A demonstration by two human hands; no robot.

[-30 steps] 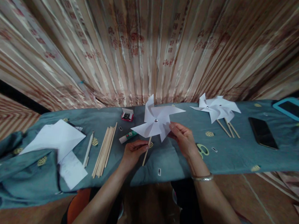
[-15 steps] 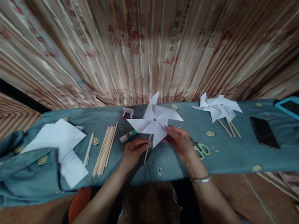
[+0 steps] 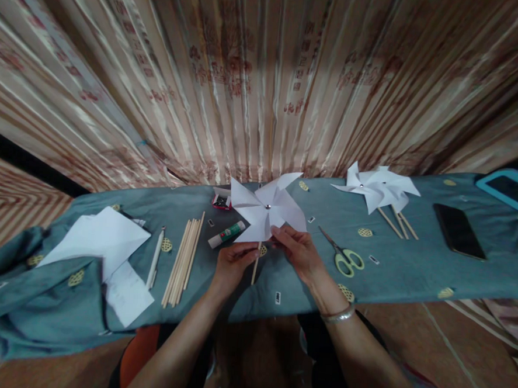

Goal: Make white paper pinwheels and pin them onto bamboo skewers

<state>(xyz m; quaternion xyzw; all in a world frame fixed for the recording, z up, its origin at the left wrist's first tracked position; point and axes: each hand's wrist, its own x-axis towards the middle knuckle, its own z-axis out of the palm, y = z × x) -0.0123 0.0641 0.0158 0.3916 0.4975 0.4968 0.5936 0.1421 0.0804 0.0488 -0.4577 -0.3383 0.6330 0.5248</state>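
Observation:
A white paper pinwheel, with a shiny pin at its centre, stands on a thin wooden stick above the middle of the cloth. My left hand pinches that stick just below the blades. With thumb and fingers, my right hand grips the edge of a lower right blade; some fingertips are hidden. Close behind the blades lie a green and white glue stick and a small open red box of pins. Scissors with light green handles rest to the right of my right hand.
More white pinwheels on sticks lie at the back right, near a black phone and a blue-framed device. Leftward are several wooden sticks, a white pen and white paper sheets. A patterned curtain hangs behind.
The pinwheel's blades have turned about the pin, uncovering more of the glue stick. My right hand has moved slightly left and down, so the scissors show fully. My left hand stays on the stick.

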